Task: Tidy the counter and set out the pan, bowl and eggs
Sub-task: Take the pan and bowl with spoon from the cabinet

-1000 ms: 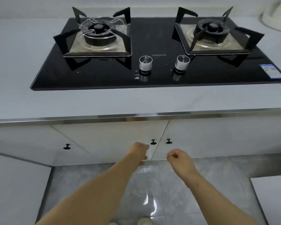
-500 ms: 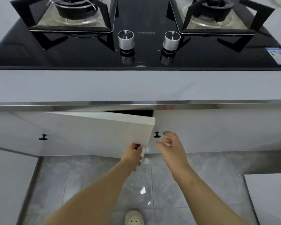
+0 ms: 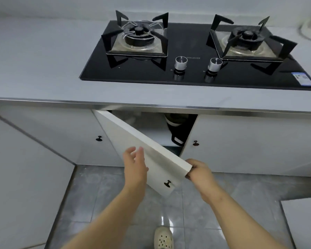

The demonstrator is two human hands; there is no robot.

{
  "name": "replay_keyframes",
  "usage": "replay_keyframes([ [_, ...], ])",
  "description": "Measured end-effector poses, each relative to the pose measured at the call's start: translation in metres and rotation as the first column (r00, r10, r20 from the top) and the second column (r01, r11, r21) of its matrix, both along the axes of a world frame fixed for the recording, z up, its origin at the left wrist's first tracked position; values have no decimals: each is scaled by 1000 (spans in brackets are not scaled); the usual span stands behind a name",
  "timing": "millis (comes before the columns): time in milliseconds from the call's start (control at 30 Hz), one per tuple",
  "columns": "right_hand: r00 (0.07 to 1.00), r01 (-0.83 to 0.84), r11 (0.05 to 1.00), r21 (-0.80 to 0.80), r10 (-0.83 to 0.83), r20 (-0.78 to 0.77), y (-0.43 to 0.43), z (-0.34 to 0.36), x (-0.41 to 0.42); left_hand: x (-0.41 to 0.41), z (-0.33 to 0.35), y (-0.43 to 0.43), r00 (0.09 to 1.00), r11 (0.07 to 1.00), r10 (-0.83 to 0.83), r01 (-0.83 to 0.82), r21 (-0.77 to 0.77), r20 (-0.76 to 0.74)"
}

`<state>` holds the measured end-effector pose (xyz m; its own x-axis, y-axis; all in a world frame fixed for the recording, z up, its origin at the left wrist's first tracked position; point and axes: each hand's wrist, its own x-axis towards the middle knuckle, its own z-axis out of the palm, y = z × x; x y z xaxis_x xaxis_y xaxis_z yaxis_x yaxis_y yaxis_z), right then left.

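Observation:
A white cabinet door under the counter stands swung wide open towards me. My right hand grips its free edge near the lower corner. My left hand hovers with fingers spread in front of the door's face and holds nothing. Inside the open cabinet, a dark pan or pot with a handle shows in the shadow at the right side. No bowl or eggs are in sight.
A black two-burner gas hob sits in the grey counter. Closed cabinet doors with black knobs flank the opening, one knob at the left and one at the right. A foot in a white shoe stands on grey floor tiles.
The door has swung much further open. My left hand has let go of its knob. My right hand has taken hold of the door's edge.

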<state>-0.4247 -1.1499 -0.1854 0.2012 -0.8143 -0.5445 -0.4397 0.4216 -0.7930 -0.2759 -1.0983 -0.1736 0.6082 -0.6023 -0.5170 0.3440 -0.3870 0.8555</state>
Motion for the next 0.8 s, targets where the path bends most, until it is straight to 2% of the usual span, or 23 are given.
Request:
replay_keyframes([
  [67, 999, 30, 999, 11, -30, 10, 34, 9, 12, 4, 18, 18, 967, 987, -149, 159, -32, 207],
  [133, 1000, 10, 1000, 24, -11, 11, 66, 19, 25, 10, 30, 37, 889, 951, -282, 308, -15, 361],
  [233, 996, -93, 993, 76, 93, 0, 117, 31, 51, 33, 43, 79, 792, 910, -405, 400, 113, 457],
  [400, 976, -211, 956, 203, 218, -11, 163, 34, 87, 74, 53, 126, 669, 801, -597, 465, 377, 443],
  [567, 982, -168, 963, 213, 181, -45, 174, 39, 97, 101, 56, 147, 598, 749, -634, 317, 581, 490],
  [667, 988, -129, 970, 206, 144, -63, 168, 46, 93, 117, 57, 156, 601, 741, -617, 227, 632, 508],
  [800, 983, -154, 968, 200, 171, -72, 147, 55, 87, 122, 59, 151, 620, 721, -630, 242, 649, 469],
])
